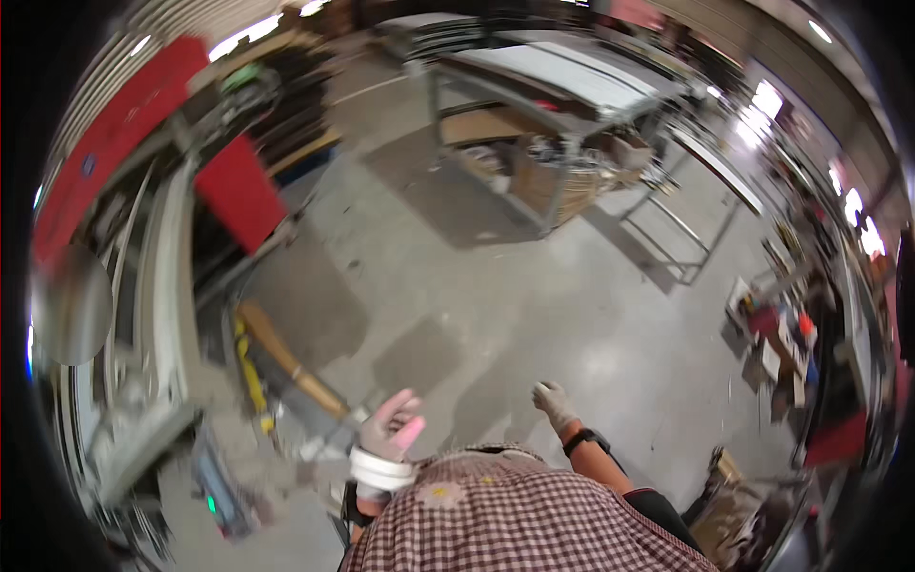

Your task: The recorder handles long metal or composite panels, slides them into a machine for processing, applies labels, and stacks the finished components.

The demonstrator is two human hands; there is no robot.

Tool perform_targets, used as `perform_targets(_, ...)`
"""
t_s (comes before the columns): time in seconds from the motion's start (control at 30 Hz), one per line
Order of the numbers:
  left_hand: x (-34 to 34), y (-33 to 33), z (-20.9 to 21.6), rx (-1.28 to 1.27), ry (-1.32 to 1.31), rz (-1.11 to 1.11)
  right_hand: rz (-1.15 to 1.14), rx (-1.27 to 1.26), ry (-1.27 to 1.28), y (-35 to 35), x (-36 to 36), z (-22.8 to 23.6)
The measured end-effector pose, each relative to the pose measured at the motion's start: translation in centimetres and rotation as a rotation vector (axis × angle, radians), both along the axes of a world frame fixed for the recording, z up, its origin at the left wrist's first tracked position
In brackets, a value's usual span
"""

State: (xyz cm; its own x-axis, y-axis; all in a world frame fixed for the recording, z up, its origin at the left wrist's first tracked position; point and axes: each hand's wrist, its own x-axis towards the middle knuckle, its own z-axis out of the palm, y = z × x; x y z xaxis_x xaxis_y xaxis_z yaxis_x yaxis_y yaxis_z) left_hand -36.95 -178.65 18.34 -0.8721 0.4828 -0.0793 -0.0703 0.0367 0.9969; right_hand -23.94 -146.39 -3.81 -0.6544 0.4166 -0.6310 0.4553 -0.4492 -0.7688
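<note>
Left hand [393,425]'s loose, nothing visible in it, off the checked apron [505,520]'s left edge, with a white ring [381,470] round that wrist. Right hand [555,402]'s half-curled ahead of the apron's right side, can't tell if it's gripping anything. Looks between steps to me; can't judge what's done or left.

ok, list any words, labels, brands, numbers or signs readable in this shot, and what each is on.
None readable.
Red panel, upper left: small blue mark, too small and blurred to read.
White band by the left hand: no legible text.
Dark wristband by the right hand: too small to read.
Checked cloth: flower motif, no words I can make out.
</note>
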Motion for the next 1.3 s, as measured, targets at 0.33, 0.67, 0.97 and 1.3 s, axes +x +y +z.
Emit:
perform_targets(0.33, -8.3, 31.4, 0.3, 0.119, -0.067, -0.321, -0.287, 0.112, -0.012, 18.9, 0.7, 2.9)
perform_targets(0.67, -14.9, 65.7, -0.5, 0.018, -0.252, -0.594, 0.063, 0.582, -0.933, 34.7, 26.6, -8.3)
perform_targets(0.97, -21.0, 86.9, -0.6, -0.176, 0.082, -0.675, -0.473, 0.114, -0.734, 57.0, 11.4, -8.8)
perform_targets(1.3, -29.7, 101.6, -2.1, -0.224, 0.066, -0.245, -0.031, 1.226, 0.003, 101.4, -34.0, 13.2)
